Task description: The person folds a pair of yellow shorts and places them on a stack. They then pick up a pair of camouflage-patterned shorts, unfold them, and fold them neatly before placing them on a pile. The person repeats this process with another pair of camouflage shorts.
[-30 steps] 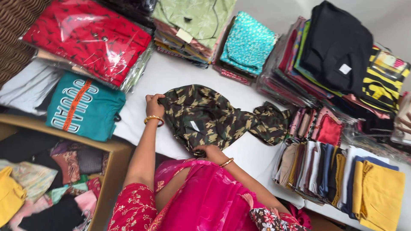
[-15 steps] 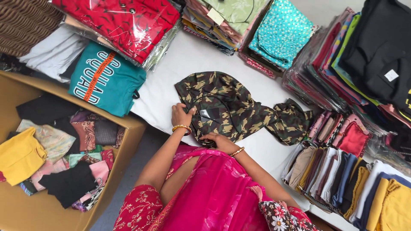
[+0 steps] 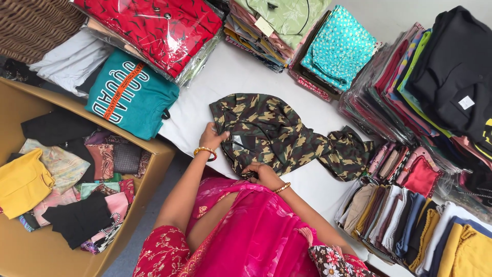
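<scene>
The camouflage shirt lay half folded on the white table, near its front edge and just in front of you, with one sleeve trailing off to your right toward the row of folded clothes. Your left hand was at the shirt's left edge, fingers curled and pinching a fold of the cloth. Your right hand rested on the near edge of the shirt, fingers bent down onto the fabric; I could not tell whether they actually gripped it. You wore one gold bangle on each wrist, two in all. To the left of the shirt, one teal T-shirt with white lettering and an orange stripe hung partly over the table's edge. Behind that lay one red packaged garment in clear plastic. At the far side of the table stood one stack topped by a pale green shirt, and beside it one turquoise spotted garment. On your right, one black shirt with a white tag crowned a tall pile of wrapped clothes. Lower right, many folded pieces stood on edge in a row, too many to count surely. At your left, one cardboard box held loose clothes, among them one yellow piece.
</scene>
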